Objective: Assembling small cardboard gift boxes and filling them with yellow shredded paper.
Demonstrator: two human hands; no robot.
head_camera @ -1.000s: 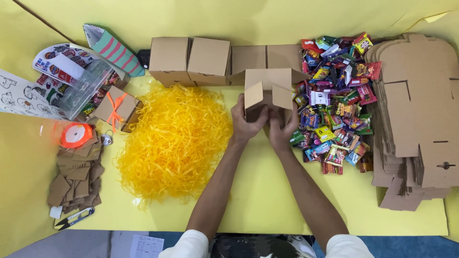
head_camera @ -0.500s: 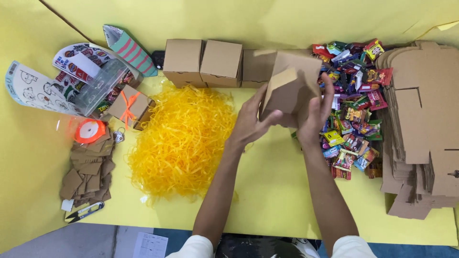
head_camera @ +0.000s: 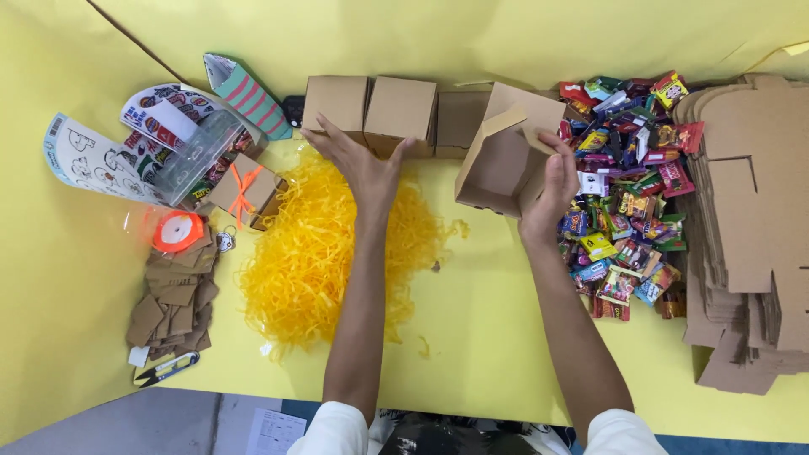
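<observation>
We count three closed cardboard boxes (head_camera: 396, 114) behind the yellow paper shred (head_camera: 337, 244), one open box (head_camera: 504, 156) right of it, one ribboned box (head_camera: 244, 190) left.

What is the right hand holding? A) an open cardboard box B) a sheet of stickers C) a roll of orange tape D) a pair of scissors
A: the right hand grips the side of an open brown cardboard box, tilted above the yellow table beside the pile of sweets, while the left hand reaches over the yellow shredded paper.
</observation>
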